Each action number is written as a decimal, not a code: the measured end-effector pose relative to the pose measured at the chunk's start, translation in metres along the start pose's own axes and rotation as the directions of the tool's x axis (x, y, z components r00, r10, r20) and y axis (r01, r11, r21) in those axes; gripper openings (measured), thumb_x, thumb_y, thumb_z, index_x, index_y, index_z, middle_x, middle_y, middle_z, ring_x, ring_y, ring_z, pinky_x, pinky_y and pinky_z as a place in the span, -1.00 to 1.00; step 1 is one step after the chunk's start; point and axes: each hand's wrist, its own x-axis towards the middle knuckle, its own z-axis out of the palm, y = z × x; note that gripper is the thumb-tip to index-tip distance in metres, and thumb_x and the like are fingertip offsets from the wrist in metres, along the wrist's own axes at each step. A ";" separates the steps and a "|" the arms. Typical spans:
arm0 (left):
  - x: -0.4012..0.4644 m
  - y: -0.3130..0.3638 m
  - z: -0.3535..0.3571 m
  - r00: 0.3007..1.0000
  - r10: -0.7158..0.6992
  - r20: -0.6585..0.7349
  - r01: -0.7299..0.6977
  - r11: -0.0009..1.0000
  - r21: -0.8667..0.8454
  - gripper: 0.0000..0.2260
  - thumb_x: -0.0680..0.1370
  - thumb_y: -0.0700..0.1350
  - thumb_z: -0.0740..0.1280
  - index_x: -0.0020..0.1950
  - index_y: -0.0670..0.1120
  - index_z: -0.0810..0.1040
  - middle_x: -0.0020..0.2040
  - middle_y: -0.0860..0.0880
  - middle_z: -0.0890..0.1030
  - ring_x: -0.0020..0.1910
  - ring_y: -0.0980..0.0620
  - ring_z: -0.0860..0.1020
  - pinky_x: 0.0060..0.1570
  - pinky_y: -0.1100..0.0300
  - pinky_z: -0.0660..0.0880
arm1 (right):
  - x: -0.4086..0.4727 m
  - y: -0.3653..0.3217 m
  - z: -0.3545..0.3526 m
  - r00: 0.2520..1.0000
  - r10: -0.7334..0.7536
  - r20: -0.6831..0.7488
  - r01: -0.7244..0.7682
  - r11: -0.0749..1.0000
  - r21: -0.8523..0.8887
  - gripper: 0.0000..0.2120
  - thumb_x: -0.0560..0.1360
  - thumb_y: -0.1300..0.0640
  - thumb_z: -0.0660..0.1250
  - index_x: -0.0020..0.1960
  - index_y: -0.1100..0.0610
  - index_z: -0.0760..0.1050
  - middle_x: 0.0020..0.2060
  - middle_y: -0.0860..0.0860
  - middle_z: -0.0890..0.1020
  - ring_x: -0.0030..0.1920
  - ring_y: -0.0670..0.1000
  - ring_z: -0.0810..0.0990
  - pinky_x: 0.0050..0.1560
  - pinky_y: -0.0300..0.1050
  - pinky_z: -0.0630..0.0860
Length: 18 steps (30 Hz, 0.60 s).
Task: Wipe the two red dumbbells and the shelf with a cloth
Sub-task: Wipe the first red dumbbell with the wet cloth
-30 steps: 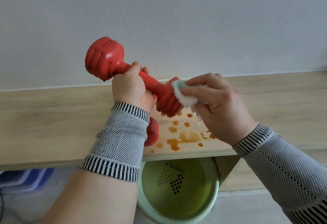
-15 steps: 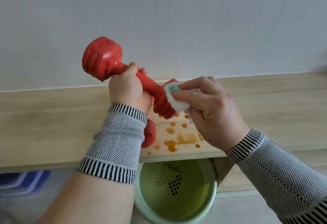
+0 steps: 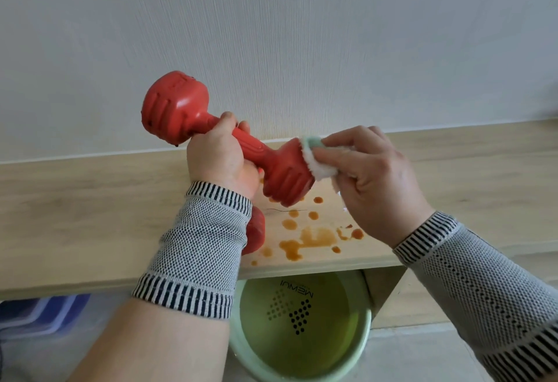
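red moulded plastic or rubber — a dumbbell [image 3: 229, 143] with ribbed, blocky ends is held above a pale wood-grain shelf [image 3: 90, 209], tilted so that its left end is raised toward the wall and its right end dips toward the shelf. the left hand [image 3: 219, 156] is closed around the narrow handle. the right hand [image 3: 371, 179] is pinched shut on a small fluffy white cloth [image 3: 317, 161] with a pale green edge, which is pressed against the outer face of the lower end.

a second dumbbell [image 3: 256, 232] lies on the shelf, mostly hidden behind the left wrist, so little of it can be made out. just beside it, orange-brown drops and a small puddle [image 3: 311, 238] are spread near the front edge of the shelf; they look wet and glossy.

for this step to be done well, the handle would likely need to be rolled in the left hand so the ridges and grooves are each reached, with the cloth pushed firmly into the recesses. the shelf stains appear not yet wiped.

below the shelf edge, a pale green round basin [image 3: 302, 372] with a dotted pattern inside is seen.
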 end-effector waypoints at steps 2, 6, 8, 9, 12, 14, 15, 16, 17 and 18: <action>0.002 0.002 -0.001 1.000 0.001 0.000 -0.001 1.000 -0.007 -0.84 0.56 -0.26 0.34 -0.23 -0.13 0.50 -0.42 0.03 0.58 -0.33 0.11 0.59 -0.29 0.21 0.52 | -0.001 -0.012 0.002 0.998 -0.059 -0.005 0.059 0.998 0.020 -0.71 0.43 0.38 0.27 0.04 0.16 0.65 -0.06 0.11 0.61 -0.07 0.12 0.52 -0.11 -0.20 0.46; 0.003 0.004 -0.003 1.000 -0.015 -0.025 0.016 0.999 0.040 -0.83 0.57 -0.24 0.32 -0.23 -0.12 0.48 -0.38 0.01 0.56 -0.36 0.09 0.57 -0.33 0.19 0.51 | 0.001 -0.007 0.001 0.995 -0.098 0.005 0.098 0.995 0.029 -0.73 0.45 0.34 0.25 0.02 0.15 0.66 -0.06 0.10 0.63 -0.07 0.11 0.52 -0.11 -0.16 0.49; 0.001 0.005 -0.003 0.999 -0.038 -0.009 0.038 0.999 -0.002 -0.85 0.57 -0.22 0.33 -0.21 -0.11 0.51 -0.38 0.03 0.57 -0.38 0.10 0.59 -0.27 0.15 0.52 | 0.001 0.012 -0.001 1.000 0.003 -0.027 -0.003 1.000 -0.017 -0.73 0.42 0.41 0.29 0.00 0.18 0.66 -0.08 0.11 0.63 -0.07 0.14 0.52 -0.14 -0.06 0.53; 0.001 0.006 -0.003 0.999 -0.052 0.012 0.052 0.999 0.001 -0.85 0.58 -0.19 0.32 -0.20 -0.10 0.51 -0.39 0.03 0.57 -0.40 0.09 0.58 -0.20 0.09 0.51 | 0.001 0.019 -0.004 0.996 0.076 -0.049 -0.078 0.996 -0.033 -0.72 0.42 0.43 0.30 0.01 0.18 0.66 -0.08 0.11 0.63 -0.06 0.14 0.53 -0.13 -0.01 0.54; 0.002 0.007 -0.001 0.997 -0.066 0.036 0.065 0.998 0.012 -0.84 0.61 -0.15 0.26 -0.18 -0.07 0.48 -0.45 0.06 0.54 -0.54 0.11 0.53 -0.14 0.06 0.45 | 0.003 0.027 -0.013 0.966 0.223 -0.131 -0.229 0.973 -0.026 -0.67 0.42 0.43 0.26 0.07 0.16 0.64 -0.03 0.06 0.62 -0.02 0.11 0.56 -0.08 -0.05 0.54; 0.004 0.008 -0.002 0.998 -0.059 0.036 0.059 0.998 0.002 -0.84 0.60 -0.15 0.28 -0.18 -0.08 0.49 -0.43 0.06 0.55 -0.52 0.12 0.55 -0.14 0.05 0.48 | 0.008 0.021 -0.017 0.962 0.217 -0.168 -0.220 0.976 0.003 -0.66 0.41 0.41 0.24 0.06 0.15 0.64 -0.02 0.04 0.63 -0.02 0.08 0.58 -0.07 -0.15 0.49; 0.006 0.007 -0.003 0.997 -0.060 0.045 0.059 0.998 0.007 -0.84 0.59 -0.15 0.29 -0.19 -0.08 0.50 -0.40 0.05 0.56 -0.47 0.12 0.56 -0.14 0.04 0.49 | 0.010 0.017 -0.017 0.965 0.203 -0.166 -0.203 0.979 0.016 -0.66 0.41 0.40 0.23 0.07 0.15 0.63 -0.02 0.04 0.63 -0.02 0.06 0.58 -0.06 -0.19 0.48; 0.008 0.006 -0.004 0.997 -0.062 0.055 0.061 0.998 0.019 -0.84 0.59 -0.15 0.29 -0.20 -0.07 0.51 -0.37 0.05 0.56 -0.43 0.12 0.56 -0.15 0.03 0.50 | 0.011 0.012 -0.016 0.971 0.185 -0.151 -0.184 0.983 0.023 -0.66 0.42 0.39 0.22 0.09 0.15 0.62 -0.02 0.03 0.64 -0.01 0.05 0.58 -0.06 -0.21 0.48; 0.009 0.004 -0.004 0.996 -0.063 0.068 0.061 0.998 0.035 -0.82 0.59 -0.15 0.29 -0.22 -0.07 0.51 -0.36 0.05 0.56 -0.40 0.11 0.56 -0.17 0.04 0.50 | 0.012 0.007 -0.014 0.978 0.162 -0.129 -0.160 0.987 0.027 -0.65 0.42 0.38 0.22 0.11 0.16 0.61 -0.02 0.03 0.64 -0.01 0.05 0.57 -0.05 -0.21 0.49; 0.010 0.003 -0.003 0.995 -0.063 0.078 0.060 0.997 0.041 -0.81 0.59 -0.16 0.29 -0.23 -0.07 0.50 -0.34 0.05 0.56 -0.37 0.11 0.56 -0.18 0.05 0.51 | 0.012 0.001 -0.012 0.986 0.134 -0.103 -0.131 0.991 0.029 -0.66 0.42 0.38 0.22 0.12 0.17 0.60 -0.02 0.03 0.64 -0.02 0.05 0.57 -0.05 -0.18 0.51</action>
